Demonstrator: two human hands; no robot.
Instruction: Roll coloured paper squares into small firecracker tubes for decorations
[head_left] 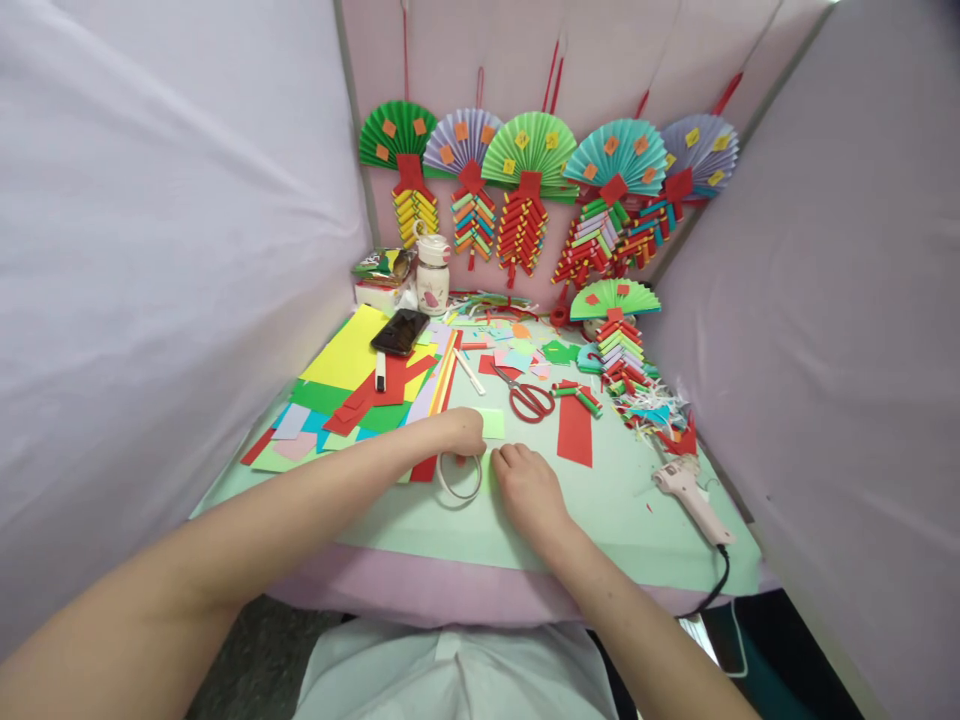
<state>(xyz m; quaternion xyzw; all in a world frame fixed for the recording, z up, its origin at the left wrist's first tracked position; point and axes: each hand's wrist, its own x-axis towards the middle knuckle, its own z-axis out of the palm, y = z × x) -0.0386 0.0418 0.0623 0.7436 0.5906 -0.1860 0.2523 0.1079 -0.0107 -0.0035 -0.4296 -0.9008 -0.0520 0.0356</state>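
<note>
My left hand is bent over with its fingers closed and tips pointing down. What it pinches is hidden beneath it. Just below it, touching or nearly touching, is a white ring like a roll of tape. My right hand rests on the table, its fingers curled together and their tips at a light green paper piece between both hands. Whether they grip it is hard to see. Another light green paper lies just beyond. Red-handled scissors and a red paper rectangle lie further off.
A glue gun with a black cord lies right. Paper firecrackers sit near the scissors. Coloured sheets, a phone, a cutter and a bottle stand left. Paper scraps are heaped right; fan decorations hang behind.
</note>
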